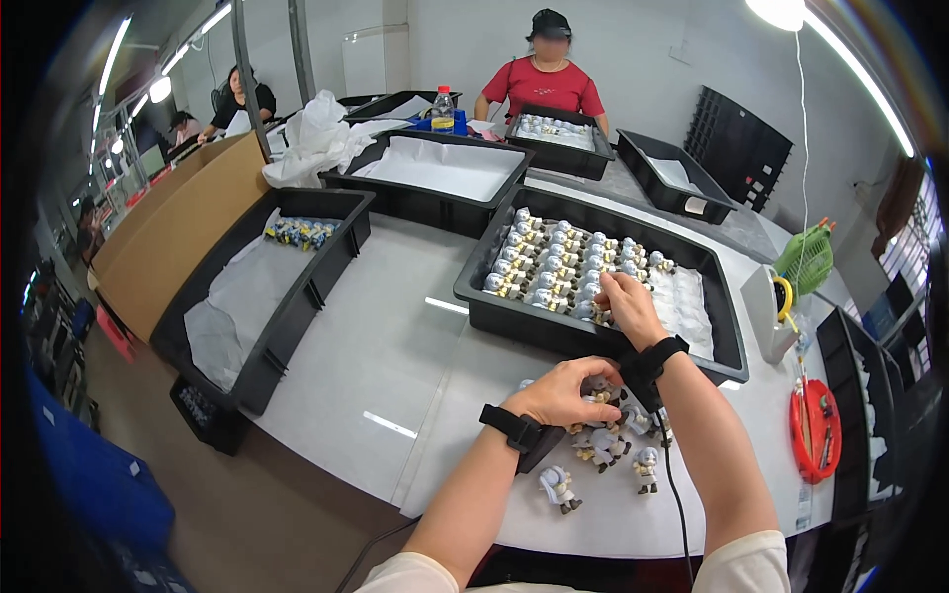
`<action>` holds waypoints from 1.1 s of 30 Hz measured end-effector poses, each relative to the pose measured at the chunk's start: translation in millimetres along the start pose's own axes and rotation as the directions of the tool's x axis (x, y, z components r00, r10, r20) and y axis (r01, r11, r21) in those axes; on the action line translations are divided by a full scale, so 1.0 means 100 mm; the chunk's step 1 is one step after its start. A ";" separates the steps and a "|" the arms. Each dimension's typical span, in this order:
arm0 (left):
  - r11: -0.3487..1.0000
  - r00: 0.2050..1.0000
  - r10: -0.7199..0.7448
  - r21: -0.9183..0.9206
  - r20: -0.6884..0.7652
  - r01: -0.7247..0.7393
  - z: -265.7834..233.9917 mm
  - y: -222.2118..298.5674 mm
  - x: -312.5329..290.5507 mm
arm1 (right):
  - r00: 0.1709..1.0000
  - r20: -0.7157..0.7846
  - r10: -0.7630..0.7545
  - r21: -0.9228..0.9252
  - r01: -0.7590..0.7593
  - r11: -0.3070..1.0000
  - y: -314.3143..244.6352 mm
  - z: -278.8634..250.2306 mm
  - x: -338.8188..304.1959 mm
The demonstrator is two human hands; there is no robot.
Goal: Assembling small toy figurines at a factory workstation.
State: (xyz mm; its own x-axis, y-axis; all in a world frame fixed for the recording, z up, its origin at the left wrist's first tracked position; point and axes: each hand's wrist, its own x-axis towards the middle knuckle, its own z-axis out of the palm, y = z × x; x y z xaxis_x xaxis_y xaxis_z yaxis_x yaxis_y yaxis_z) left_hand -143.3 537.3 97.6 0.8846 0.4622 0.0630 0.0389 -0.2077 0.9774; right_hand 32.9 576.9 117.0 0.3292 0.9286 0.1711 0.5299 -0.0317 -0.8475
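Observation:
Small figurines (557,259) with pale blue-grey hair and white-and-gold clothes lie in rows in a black tray (534,321). My right hand (635,308) reaches over its front wall, fingertips pinched on a figurine at the front of a row; the fingers partly cover it. Nearer to me, my left hand (554,397) curls its thumb and fingers around a figurine at a loose pile (605,447) on the table. A single figurine (647,470) lies to the right of the pile's near edge, and another figurine (560,488) to the left. Both wrists wear black straps.
White padded sheet (682,301) lines the tray's right part. On the left, another black tray (282,341) holds paper and several colourful items. A red basket (815,432) with tools sits at right. Thin black cable (675,494) runs beside my right forearm. A co-worker (549,84) stands across the table.

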 end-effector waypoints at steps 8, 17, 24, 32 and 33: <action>0.997 0.995 0.060 0.059 -0.075 -0.056 -0.02 -0.07 0.03 | 1.000 -0.011 0.029 0.099 -0.027 0.995 -0.06 -0.01 -0.05; 0.988 0.963 0.020 -0.142 -0.271 -0.060 -0.07 -0.14 0.03 | 1.000 -0.001 0.003 0.072 -0.003 0.997 -0.07 0.00 -0.08; 0.967 0.921 0.002 -0.234 -0.389 -0.100 -0.10 -0.18 0.08 | 1.000 0.013 0.004 0.095 -0.005 0.995 -0.05 -0.02 -0.06; 0.962 0.907 -0.026 -0.256 -0.420 -0.092 -0.12 -0.15 0.07 | 0.999 0.036 0.023 0.066 -0.026 0.997 -0.04 -0.01 -0.04; 0.962 0.912 -0.046 -0.265 -0.409 -0.070 -0.11 -0.17 0.09 | 0.998 0.037 0.041 0.050 -0.043 0.998 0.00 -0.01 -0.03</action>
State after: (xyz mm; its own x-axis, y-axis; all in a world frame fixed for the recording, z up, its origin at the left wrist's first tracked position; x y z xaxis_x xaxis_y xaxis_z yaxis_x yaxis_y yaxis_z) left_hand -140.9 554.1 83.6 0.6146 0.7831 0.0951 -0.1480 -0.0039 0.9890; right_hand 32.7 574.2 117.1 0.3213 0.9397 0.1176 0.4758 -0.0528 -0.8780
